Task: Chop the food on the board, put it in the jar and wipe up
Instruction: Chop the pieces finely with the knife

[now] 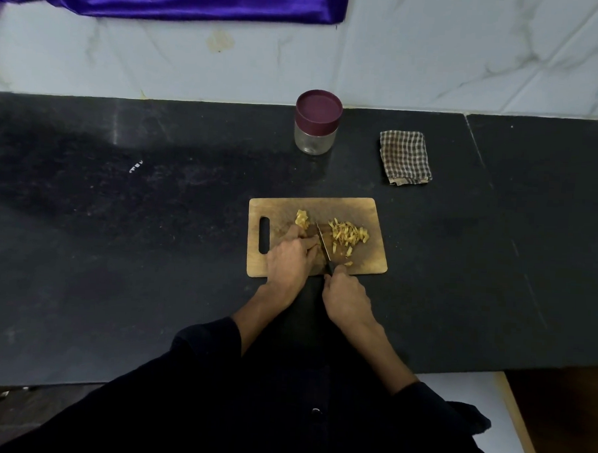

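Chopping underway, roughly half done. Right hand (346, 297) grip closed around knife (324, 246) handle, blade down on board (371, 260). Left hand (289, 256) presses food near blade; its grip unclear. Cut pile (348, 233) right of blade, uncut piece (302, 219) far left. Jar (316, 124) far on worktop (118, 252), lid on, empty. Cloth (405, 157) right of jar, untouched. Filling, wiping left.

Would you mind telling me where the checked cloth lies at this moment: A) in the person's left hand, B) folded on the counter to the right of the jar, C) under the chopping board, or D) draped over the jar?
B: the checked cloth lies folded on the dark counter, apart from and right of the lidded jar, beyond the chopping board.
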